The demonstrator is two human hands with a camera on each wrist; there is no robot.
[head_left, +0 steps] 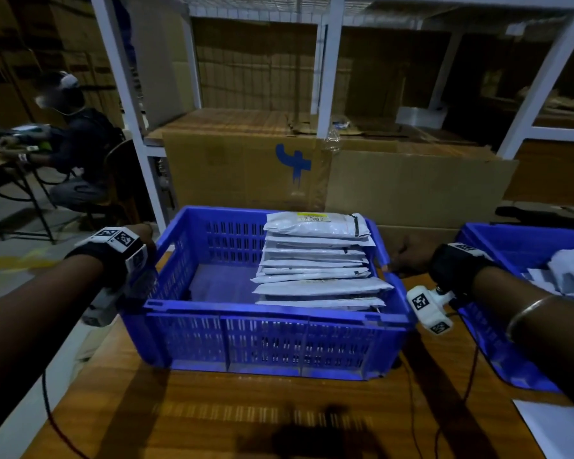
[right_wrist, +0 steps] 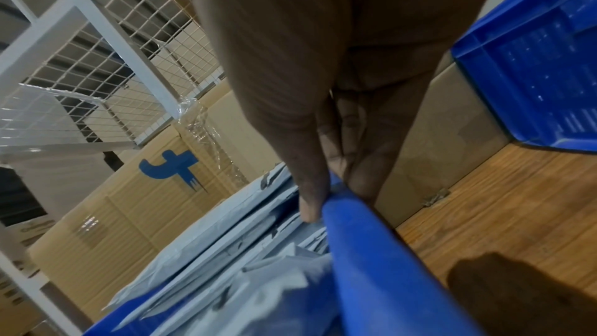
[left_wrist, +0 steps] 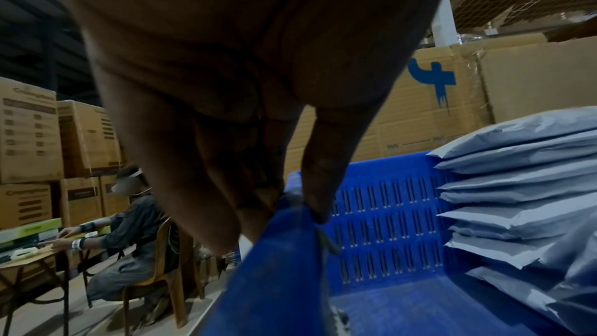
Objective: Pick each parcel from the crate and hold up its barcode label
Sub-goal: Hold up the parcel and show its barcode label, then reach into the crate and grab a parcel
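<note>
your left hand [head_left: 140, 240] grips the left rim of the blue crate [head_left: 265, 314], thumb inside and fingers [left_wrist: 206, 188] outside the wall. your right hand [head_left: 411, 256] clamps the right rim the same way, thumb [right_wrist: 310, 188] just inside by the parcels. the crate sits on the wooden table [head_left: 232, 412]. the grey parcels [head_left: 315, 260] lie in an overlapping stack along the crate's right side; the left part of its floor is bare. the top parcel [head_left: 315, 223] leans at the far wall, a yellow-edged label facing up. a second crate [head_left: 497, 352] stands just to your right. cardboard boxes [head_left: 246, 167] stand behind.
</note>
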